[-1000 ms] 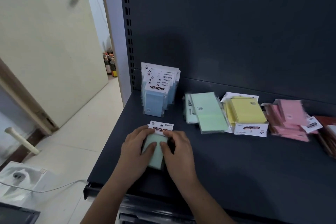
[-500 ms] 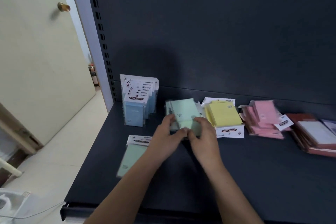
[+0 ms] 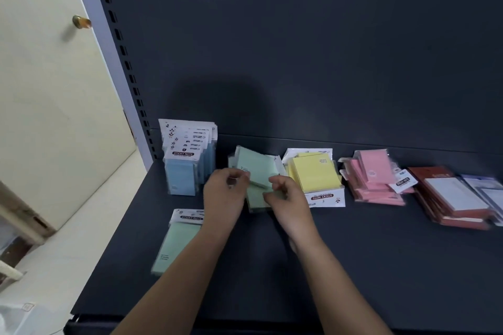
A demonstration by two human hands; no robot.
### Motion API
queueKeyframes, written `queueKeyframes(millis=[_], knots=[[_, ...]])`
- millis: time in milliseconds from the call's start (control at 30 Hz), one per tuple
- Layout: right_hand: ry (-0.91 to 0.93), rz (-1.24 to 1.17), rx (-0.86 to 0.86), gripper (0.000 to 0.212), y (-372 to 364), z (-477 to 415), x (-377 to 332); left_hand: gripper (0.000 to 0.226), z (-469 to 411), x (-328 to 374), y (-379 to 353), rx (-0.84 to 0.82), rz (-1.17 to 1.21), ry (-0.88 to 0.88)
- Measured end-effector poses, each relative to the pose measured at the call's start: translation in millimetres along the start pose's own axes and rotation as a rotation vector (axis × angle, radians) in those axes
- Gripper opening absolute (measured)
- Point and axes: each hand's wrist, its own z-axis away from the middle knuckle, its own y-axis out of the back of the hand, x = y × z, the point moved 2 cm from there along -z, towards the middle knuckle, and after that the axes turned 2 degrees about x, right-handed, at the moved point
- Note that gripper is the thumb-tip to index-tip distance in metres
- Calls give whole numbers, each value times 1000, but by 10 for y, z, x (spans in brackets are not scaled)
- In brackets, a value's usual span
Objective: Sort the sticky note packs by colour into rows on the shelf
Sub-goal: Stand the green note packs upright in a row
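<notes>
The left hand [image 3: 226, 193] and right hand [image 3: 288, 205] each pinch the loose green pile [image 3: 254, 168] at twelve o'clock. A lone green pack [image 3: 177, 242] lies at seven. The slick wrappers could slip and fan the pile into the yellow stack [image 3: 315, 174] at two.

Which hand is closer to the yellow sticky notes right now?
Right. The right hand is just left of the yellow notes, nearly at their edge; the left hand is farther left, on the other side of the green pile.
</notes>
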Motion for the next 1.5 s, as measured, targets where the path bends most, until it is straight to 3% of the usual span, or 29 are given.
queueKeyframes(millis=[133, 267, 533, 600, 733, 833, 967, 1167, 1267, 1367, 1500], knots=[[47, -28, 54, 18, 7, 87, -13, 21, 59, 10, 114, 101, 225, 103], [171, -47, 128, 10, 23, 244, -15, 34, 260, 32, 228, 44, 422, 153], [-185, -616, -38, 18, 211, 515, 9, 27, 715, -7, 496, -265, 533, 56], [-224, -648, -72, 23, 248, 602, 50, 27, 792, -51, 508, -312, 512, 59], [-190, -495, -158, 30, 236, 789, 173, 22, 831, -167, 526, -224, 487, 144], [-132, -250, -204, 32, 178, 897, 242, 22, 827, -310, 544, -179, 364, 123], [-80, -21, -173, 35, 116, 908, 305, 36, 839, -405, 488, -266, 162, 28], [-99, 0, 17, 32, 338, 806, 401, 42, 950, -425, 157, -413, -57, -160], [-103, 69, 104, 29, 469, 772, 431, 30, 1007, -371, 10, -425, -43, -249], [-31, 111, 37, 33, 415, 760, 358, 19, 980, -320, 26, -346, -45, -300], [34, 109, -32, 33, 121, 744, 241, 28, 809, -317, 263, -188, -68, -325]])
